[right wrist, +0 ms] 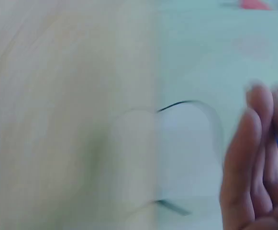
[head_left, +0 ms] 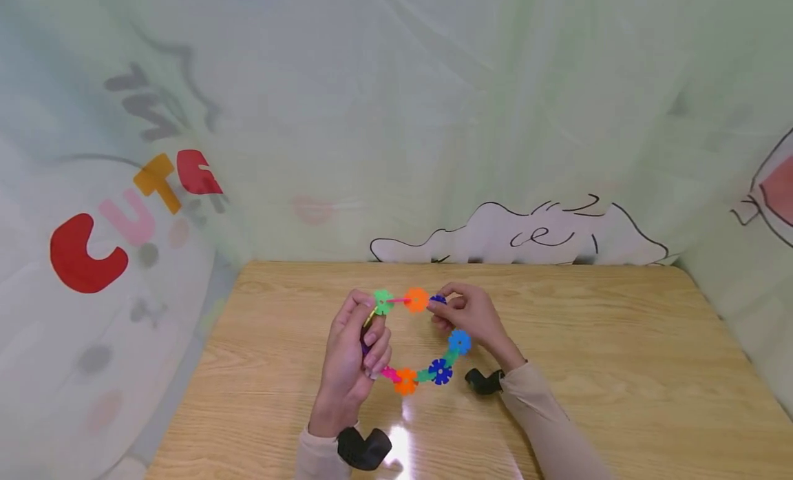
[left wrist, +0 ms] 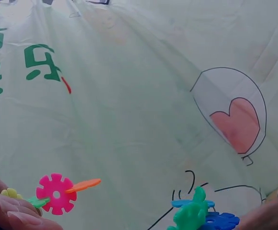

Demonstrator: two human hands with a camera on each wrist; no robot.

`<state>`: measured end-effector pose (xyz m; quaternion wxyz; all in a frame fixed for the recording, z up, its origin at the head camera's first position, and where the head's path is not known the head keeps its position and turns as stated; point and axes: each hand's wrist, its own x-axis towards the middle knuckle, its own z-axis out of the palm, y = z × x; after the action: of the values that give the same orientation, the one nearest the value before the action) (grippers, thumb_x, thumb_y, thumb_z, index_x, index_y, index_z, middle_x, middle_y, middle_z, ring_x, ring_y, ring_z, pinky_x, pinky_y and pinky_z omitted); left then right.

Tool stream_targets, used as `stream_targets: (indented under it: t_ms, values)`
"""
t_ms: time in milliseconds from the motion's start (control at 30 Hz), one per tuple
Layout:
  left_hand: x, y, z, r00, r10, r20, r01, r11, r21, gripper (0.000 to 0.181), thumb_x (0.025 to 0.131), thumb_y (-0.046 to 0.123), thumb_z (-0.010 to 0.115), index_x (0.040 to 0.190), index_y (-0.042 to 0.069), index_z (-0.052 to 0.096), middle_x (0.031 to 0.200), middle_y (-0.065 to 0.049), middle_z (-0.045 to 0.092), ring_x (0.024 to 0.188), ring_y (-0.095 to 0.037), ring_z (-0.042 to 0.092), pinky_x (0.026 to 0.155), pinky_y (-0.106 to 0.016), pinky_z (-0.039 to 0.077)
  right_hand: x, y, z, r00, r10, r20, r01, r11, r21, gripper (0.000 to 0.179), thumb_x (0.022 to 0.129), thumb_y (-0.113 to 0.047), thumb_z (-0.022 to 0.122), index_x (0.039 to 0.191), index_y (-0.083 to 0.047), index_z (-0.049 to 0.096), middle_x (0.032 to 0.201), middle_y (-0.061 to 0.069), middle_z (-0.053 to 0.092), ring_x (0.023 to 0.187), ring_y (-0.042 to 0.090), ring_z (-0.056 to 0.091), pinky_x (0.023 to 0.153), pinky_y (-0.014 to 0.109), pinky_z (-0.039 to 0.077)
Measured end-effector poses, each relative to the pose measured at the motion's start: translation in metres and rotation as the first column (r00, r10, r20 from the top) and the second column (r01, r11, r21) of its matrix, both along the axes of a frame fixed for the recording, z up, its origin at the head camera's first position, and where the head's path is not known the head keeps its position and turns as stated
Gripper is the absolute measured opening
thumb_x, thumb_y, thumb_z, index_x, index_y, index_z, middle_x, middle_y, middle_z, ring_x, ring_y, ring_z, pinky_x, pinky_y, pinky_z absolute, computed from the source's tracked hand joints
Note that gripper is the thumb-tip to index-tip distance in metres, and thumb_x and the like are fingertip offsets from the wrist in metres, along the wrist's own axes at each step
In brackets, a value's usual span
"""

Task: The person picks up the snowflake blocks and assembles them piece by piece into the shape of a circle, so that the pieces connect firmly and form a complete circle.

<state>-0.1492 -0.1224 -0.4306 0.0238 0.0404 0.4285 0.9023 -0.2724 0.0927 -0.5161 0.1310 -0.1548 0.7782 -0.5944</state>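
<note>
Toothed plastic discs, linked edge to edge, form a curved, ring-like chain in the head view. My left hand (head_left: 353, 349) grips its left side, with a green disc (head_left: 382, 301) at the fingertips. A pink disc (left wrist: 56, 194), seen edge-on from the head, joins the green one to an orange disc (head_left: 416, 299). My right hand (head_left: 473, 316) pinches a dark blue disc (head_left: 438, 299) close beside that orange disc. Below the hands, the chain curves through a lower orange disc (head_left: 405, 381) and another dark blue disc (head_left: 440, 371) to a light blue disc (head_left: 460, 341).
The wooden table (head_left: 619, 342) extends around both hands. A printed cloth curtain (head_left: 434, 122) hangs behind its far edge and at both sides. Black wrist mounts (head_left: 364, 449) sit on the sleeves. Fingers fill the right side of the right wrist view, which is blurred.
</note>
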Motion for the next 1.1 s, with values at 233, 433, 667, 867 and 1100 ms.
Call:
stream_targets:
  t_ms: [233,433,667,867,1100]
  values:
    - [0.001,0.004,-0.002,0.998,0.057,0.005,-0.057,0.998,-0.004,0.02,0.114,0.02,0.044,0.094,0.019,0.044,0.061,0.01,0.034,0.038,-0.002,0.036,0.036,-0.015,0.031,0.039,0.015,0.052,0.983,-0.15,-0.109,0.112,0.951,-0.289,0.023,0.102,-0.007,0.071,0.114,0.012,0.073,0.094,0.005,0.082,0.079,0.014,0.08,0.077,0.033,0.067]
    - [0.002,0.008,0.0,0.993,0.118,0.014,-0.118,0.993,-0.002,0.022,0.114,0.022,0.045,0.093,0.019,0.041,0.06,0.009,0.033,0.038,-0.002,0.036,0.036,-0.015,0.03,0.071,0.005,0.075,0.912,-0.178,-0.369,0.083,0.962,-0.259,0.011,0.095,0.004,0.075,0.106,0.004,0.078,0.093,0.013,0.081,0.079,0.012,0.08,0.075,0.028,0.066]
    - [0.005,0.015,0.004,0.993,0.117,-0.018,-0.118,0.993,-0.021,0.022,0.114,0.025,0.047,0.093,0.019,0.043,0.06,0.01,0.034,0.039,-0.002,0.037,0.036,-0.015,0.032,0.08,-0.008,0.082,0.762,-0.176,-0.623,0.08,0.98,-0.18,0.015,0.087,0.005,0.082,0.101,-0.002,0.082,0.089,0.009,0.082,0.076,0.012,0.079,0.073,0.02,0.064]
    - [0.007,0.019,0.004,0.99,0.131,-0.055,-0.136,0.987,-0.084,0.022,0.114,0.025,0.048,0.094,0.018,0.044,0.06,0.01,0.038,0.039,-0.002,0.038,0.037,-0.016,0.034,0.081,-0.004,0.086,0.641,-0.184,-0.745,0.141,0.983,-0.121,0.018,0.083,0.004,0.085,0.099,-0.003,0.083,0.085,0.007,0.082,0.07,0.013,0.078,0.07,0.016,0.061]
    - [0.008,0.019,0.004,0.987,0.15,-0.054,-0.155,0.982,-0.109,0.021,0.113,0.026,0.049,0.095,0.017,0.045,0.06,0.009,0.039,0.039,-0.003,0.04,0.038,-0.016,0.035,0.082,0.001,0.09,0.615,-0.167,-0.771,0.147,0.984,-0.096,0.018,0.083,0.003,0.085,0.099,-0.003,0.083,0.088,0.008,0.082,0.07,0.014,0.078,0.069,0.017,0.062]
